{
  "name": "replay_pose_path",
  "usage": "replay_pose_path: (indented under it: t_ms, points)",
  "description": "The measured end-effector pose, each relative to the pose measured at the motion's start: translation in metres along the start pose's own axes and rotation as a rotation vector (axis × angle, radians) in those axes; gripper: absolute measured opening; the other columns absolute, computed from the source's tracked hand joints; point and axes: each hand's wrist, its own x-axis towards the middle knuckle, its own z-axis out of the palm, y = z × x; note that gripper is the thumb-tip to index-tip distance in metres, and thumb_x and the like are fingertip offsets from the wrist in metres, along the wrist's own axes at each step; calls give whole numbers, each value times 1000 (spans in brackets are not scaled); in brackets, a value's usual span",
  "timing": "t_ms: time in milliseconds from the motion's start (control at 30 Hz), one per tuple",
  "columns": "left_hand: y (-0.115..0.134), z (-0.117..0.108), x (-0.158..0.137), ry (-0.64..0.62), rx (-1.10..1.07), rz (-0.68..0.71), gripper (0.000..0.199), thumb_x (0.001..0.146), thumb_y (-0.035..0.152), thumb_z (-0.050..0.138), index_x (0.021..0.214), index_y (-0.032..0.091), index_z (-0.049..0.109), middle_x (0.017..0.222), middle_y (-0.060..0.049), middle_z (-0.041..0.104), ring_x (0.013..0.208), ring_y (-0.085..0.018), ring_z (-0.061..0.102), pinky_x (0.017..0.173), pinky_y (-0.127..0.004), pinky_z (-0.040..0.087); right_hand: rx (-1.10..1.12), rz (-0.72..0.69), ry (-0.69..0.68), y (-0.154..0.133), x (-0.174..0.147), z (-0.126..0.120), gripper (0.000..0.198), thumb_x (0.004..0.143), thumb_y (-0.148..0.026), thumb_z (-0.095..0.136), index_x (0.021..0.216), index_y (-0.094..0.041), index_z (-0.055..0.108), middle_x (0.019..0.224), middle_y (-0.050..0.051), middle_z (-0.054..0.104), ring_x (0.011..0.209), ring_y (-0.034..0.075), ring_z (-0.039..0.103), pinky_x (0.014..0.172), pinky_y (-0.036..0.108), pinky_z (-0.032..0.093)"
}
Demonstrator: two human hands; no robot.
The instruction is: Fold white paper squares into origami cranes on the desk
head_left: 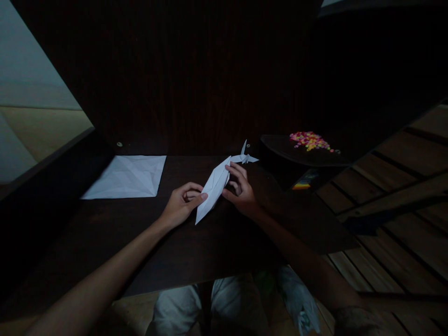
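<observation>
A long, pointed piece of folded white paper (214, 186) is held at a slant above the dark desk, its lower tip toward me. My left hand (184, 200) pinches its lower left edge, thumb on top. My right hand (241, 189) grips its upper right edge between thumb and fingers; part of the paper is hidden behind those fingers. Just beyond the right hand's fingertips stands a small white origami crane (245, 158) with thin pointed ends. Off to the left lies a creased white sheet of paper (131, 176), flat on the desk.
Behind rises a dark upright panel (196, 84). At the right, a dark curved shelf (276, 145) bears a pile of small pink and yellow pieces (310, 141). A rainbow-striped item (304, 182) sits below it. A raised dark side board (45, 172) borders the left.
</observation>
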Motion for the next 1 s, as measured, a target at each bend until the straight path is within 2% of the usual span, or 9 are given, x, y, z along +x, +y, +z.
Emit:
replay_pose_path:
  t_ms: [100,167,367,600,733,867,1000]
  points:
    - [0,2,-1,1,-49,-26,37,65,41,77,85,15,59,68,-2,69,61,-16,65,58,-24,49,143,34,-73,4,0,3,68,78,-51,63,136,-34,34,150,8,17,126,26,42,93,42,49]
    - [-1,2,-1,-5,-77,-42,38,65,41,77,85,15,58,68,-2,70,61,-16,66,59,-25,49,252,57,-114,5,0,5,69,78,-52,62,137,-36,28,149,9,21,119,24,49,91,42,50]
    - [-2,3,-3,-45,-77,-46,38,67,42,75,85,16,56,69,-2,70,62,-17,66,60,-25,49,448,133,-158,-1,-1,8,68,73,-43,71,129,-34,33,139,8,38,112,23,55,90,43,50]
    - [-7,7,-5,-81,-64,-43,34,71,38,73,90,17,55,73,-2,70,63,-16,66,60,-25,49,462,256,-185,-4,-3,5,53,73,-41,71,118,-26,46,122,8,55,94,21,64,82,38,53]
    - [-8,10,-5,-41,18,9,33,71,35,72,94,16,57,65,2,65,58,-12,61,57,-22,46,446,293,-195,-8,-4,5,50,72,-36,72,115,-24,49,115,8,60,91,20,65,77,34,54]
    - [-8,12,-4,17,135,95,27,72,37,71,84,14,61,59,4,57,55,-10,53,56,-21,42,429,303,-220,-14,-5,7,49,74,-33,70,117,-23,47,113,8,61,92,20,65,75,33,54]
    - [-9,10,-4,22,185,99,25,75,38,69,78,14,63,58,4,55,53,-9,49,54,-20,39,447,287,-240,-17,-7,10,51,76,-30,69,121,-24,44,112,8,62,93,19,65,78,33,54]
